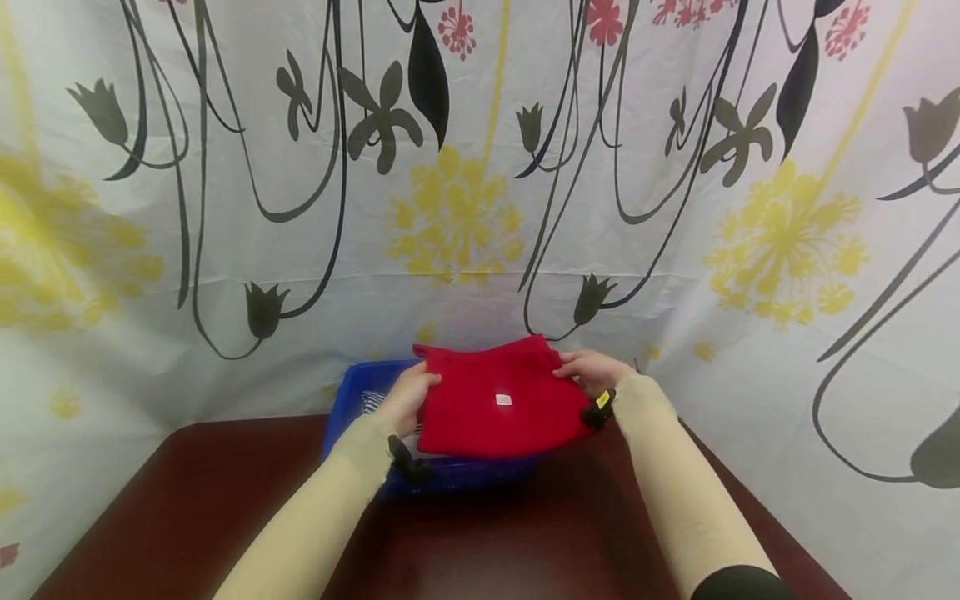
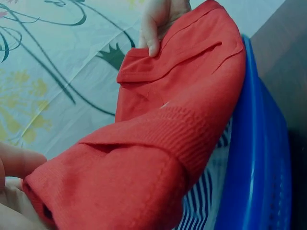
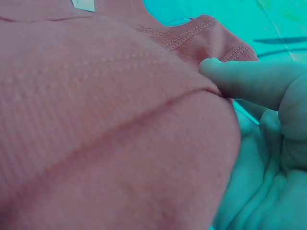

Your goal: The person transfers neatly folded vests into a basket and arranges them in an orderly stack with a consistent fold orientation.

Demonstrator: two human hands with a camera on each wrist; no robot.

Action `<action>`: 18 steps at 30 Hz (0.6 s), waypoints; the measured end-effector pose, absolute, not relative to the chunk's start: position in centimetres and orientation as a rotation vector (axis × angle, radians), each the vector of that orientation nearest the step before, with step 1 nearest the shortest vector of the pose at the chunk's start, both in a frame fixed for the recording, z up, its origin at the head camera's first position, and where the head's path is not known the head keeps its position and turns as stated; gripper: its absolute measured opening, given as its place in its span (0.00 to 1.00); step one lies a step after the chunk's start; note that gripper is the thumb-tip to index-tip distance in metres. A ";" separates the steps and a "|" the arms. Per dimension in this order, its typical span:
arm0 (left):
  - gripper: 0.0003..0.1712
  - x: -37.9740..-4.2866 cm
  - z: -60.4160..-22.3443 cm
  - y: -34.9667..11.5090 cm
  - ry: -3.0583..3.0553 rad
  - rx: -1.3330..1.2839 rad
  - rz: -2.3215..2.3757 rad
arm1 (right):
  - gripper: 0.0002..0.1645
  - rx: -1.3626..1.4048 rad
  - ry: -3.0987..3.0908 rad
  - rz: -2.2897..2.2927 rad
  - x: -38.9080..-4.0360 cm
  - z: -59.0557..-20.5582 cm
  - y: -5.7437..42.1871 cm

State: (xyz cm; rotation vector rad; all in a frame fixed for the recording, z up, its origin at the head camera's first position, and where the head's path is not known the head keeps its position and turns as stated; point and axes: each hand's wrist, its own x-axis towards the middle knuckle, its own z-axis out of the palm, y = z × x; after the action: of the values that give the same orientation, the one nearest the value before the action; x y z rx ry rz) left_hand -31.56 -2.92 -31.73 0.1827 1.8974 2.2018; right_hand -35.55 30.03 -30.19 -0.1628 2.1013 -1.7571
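A folded red knit sweater (image 1: pixel 480 425) is held up between both hands over a blue basket (image 1: pixel 343 408). My left hand (image 1: pixel 408 398) pinches its left edge, and my right hand (image 1: pixel 596 372) grips the upper right edge. A small white label (image 1: pixel 504 400) shows on the front of the folded cloth. From the left wrist, the ribbed band of the sweater (image 2: pixel 144 158) is visible, with the right hand (image 2: pixel 160 19) at its far end. The right wrist view has the thumb of my right hand (image 3: pixel 268 143) on top of the folded layers.
Inside the basket lies a striped cloth (image 2: pixel 204 196), mostly hidden by the sweater. The basket stands on a dark reddish-brown table (image 1: pixel 480 542). Behind it hangs a white curtain (image 1: pixel 480 308) with a flower print, close to the table's back edge.
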 end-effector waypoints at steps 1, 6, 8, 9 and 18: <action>0.27 -31.6 -31.7 -3.3 1.896 0.188 2.195 | 0.30 -0.163 2.100 -1.755 -35.6 -30.2 29.7; 0.28 -31.7 -31.5 -5.1 1.893 0.185 2.191 | 0.31 -0.183 2.103 -1.761 -35.8 -29.8 27.9; 0.27 -31.8 -31.5 -5.8 1.898 0.191 2.189 | 0.30 -0.195 2.113 -1.760 -35.9 -29.7 27.1; 0.27 -31.9 -31.5 -6.0 1.903 0.199 2.186 | 0.30 -0.192 2.115 -1.764 -36.0 -29.6 26.8; 0.29 -32.6 -32.3 -8.3 1.946 0.210 2.143 | 0.35 -0.106 2.150 -1.778 -36.9 -30.4 24.2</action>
State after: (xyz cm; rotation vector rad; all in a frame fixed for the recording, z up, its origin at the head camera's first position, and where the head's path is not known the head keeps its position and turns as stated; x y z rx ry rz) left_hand -32.56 -8.29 -32.30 0.2098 1.9461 2.1428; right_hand -36.91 24.17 -30.35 -0.1061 2.1504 -1.7777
